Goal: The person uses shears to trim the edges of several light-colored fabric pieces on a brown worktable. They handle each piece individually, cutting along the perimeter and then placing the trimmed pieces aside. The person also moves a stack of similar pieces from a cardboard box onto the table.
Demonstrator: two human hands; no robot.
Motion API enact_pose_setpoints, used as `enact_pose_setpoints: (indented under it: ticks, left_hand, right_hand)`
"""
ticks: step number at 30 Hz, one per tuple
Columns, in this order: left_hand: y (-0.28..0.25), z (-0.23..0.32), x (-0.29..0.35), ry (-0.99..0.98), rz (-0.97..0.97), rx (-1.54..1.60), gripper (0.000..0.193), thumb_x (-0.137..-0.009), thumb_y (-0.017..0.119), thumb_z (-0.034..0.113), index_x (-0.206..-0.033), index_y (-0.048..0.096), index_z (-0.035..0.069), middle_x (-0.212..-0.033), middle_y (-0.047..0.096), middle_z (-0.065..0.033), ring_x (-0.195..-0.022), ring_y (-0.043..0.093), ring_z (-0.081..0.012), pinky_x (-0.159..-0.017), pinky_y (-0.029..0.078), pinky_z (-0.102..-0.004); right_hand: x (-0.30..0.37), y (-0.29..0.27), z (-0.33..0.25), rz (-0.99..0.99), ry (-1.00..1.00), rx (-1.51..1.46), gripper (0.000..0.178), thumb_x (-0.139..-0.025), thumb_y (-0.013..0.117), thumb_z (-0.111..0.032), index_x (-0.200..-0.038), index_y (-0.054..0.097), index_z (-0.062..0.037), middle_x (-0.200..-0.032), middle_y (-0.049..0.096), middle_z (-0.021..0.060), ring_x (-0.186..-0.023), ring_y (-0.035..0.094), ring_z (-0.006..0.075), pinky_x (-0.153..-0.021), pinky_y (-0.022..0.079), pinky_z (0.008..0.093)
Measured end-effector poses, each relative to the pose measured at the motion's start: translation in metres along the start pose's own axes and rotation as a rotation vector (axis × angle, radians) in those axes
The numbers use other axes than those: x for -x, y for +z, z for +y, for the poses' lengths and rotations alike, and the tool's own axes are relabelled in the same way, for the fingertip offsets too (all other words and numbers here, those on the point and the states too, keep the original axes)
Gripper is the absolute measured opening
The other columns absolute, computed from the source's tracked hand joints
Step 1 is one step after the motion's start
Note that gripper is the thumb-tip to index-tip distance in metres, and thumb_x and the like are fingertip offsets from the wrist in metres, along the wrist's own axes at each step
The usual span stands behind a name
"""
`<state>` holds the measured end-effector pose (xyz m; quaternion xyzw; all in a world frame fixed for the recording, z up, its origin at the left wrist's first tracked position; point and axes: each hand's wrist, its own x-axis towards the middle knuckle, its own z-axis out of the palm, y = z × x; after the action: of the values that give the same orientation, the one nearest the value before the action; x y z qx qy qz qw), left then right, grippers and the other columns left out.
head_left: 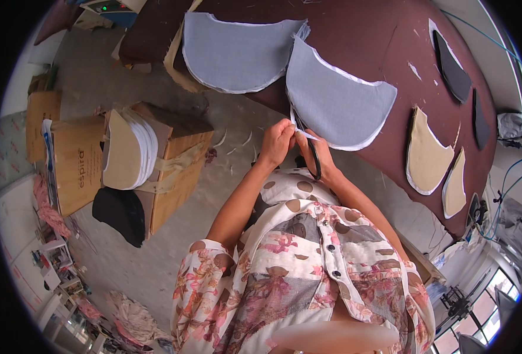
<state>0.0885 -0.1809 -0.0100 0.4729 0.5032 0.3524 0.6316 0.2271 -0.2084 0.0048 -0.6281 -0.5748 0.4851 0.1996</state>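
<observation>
A grey half-round fabric piece (337, 100) with a white edge lies on the dark maroon table (361, 35). My right hand (320, 156) grips black scissors (309, 144) whose blades run along the piece's lower left edge. My left hand (277, 141) pinches a thin white strip (303, 133) of trimmed edge just beside the blades. A second grey half-round piece (237, 50) lies to the left on the table.
Beige shaped pieces (427, 156) and black pieces (452, 71) lie on the table's right side. A cardboard box (175, 165) on the floor at left carries a stack of white and beige cut pieces (130, 150) and a black piece (120, 212). Trimmed scraps litter the concrete floor.
</observation>
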Motion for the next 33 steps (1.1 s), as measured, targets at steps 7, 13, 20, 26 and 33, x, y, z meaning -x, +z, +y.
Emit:
enact_pose_setpoints:
  ticks: [7, 13, 20, 26, 33]
  left_hand:
    - [-0.005, 0.001, 0.002, 0.003, -0.038, -0.013, 0.025, -0.090, 0.040, 0.020, -0.070, 0.045, 0.008, -0.052, 0.042, 0.0029, -0.043, 0.036, -0.0039, -0.038, 0.028, -0.0203]
    - [-0.002, 0.004, 0.008, -0.050, -0.063, 0.023, 0.023, -0.090, 0.039, 0.016, -0.072, 0.049, 0.006, -0.053, 0.044, 0.0026, -0.043, 0.036, -0.0042, -0.039, 0.027, -0.0210]
    - [-0.024, -0.015, 0.018, -0.082, -0.060, -0.221, 0.029, -0.089, 0.043, 0.021, -0.069, 0.054, 0.004, -0.052, 0.049, -0.0020, -0.043, 0.043, -0.0088, -0.040, 0.031, -0.0253]
    - [-0.047, -0.021, 0.030, -0.263, -0.179, -0.627, 0.032, -0.084, 0.054, 0.028, -0.069, 0.059, 0.000, -0.055, 0.058, -0.0085, -0.047, 0.056, -0.0147, -0.046, 0.040, -0.0297]
    - [-0.070, -0.047, 0.024, -0.191, -0.036, -0.934, 0.027, -0.079, 0.063, 0.035, -0.086, 0.068, 0.010, -0.076, 0.067, -0.0109, -0.073, 0.066, -0.0245, -0.065, 0.050, -0.0359]
  right_hand:
    - [-0.017, -0.004, -0.013, -0.054, 0.111, -0.048, 0.063, -0.091, 0.030, -0.056, -0.084, 0.054, 0.0018, -0.066, 0.059, 0.0203, -0.070, 0.060, 0.0396, -0.067, 0.046, 0.0443]
    - [-0.015, -0.001, -0.015, 0.061, 0.033, -0.062, 0.066, -0.090, 0.031, -0.058, -0.081, 0.054, 0.0032, -0.067, 0.061, 0.0212, -0.070, 0.060, 0.0392, -0.067, 0.046, 0.0441]
    - [-0.024, 0.001, -0.019, 0.090, 0.117, -0.110, 0.061, -0.091, 0.036, -0.055, -0.080, 0.053, 0.0025, -0.061, 0.053, 0.0146, -0.058, 0.054, 0.0281, -0.057, 0.044, 0.0383]
    - [-0.014, 0.005, -0.008, 0.089, -0.059, 0.178, 0.051, -0.087, 0.048, -0.050, -0.083, 0.051, 0.0003, -0.063, 0.058, 0.0201, -0.064, 0.058, 0.0400, -0.058, 0.044, 0.0450]
    - [0.039, -0.032, 0.006, -0.218, -0.240, 0.526, 0.054, -0.082, 0.054, -0.054, -0.088, 0.049, -0.0010, -0.070, 0.059, 0.0197, -0.064, 0.058, 0.0379, -0.057, 0.044, 0.0454]
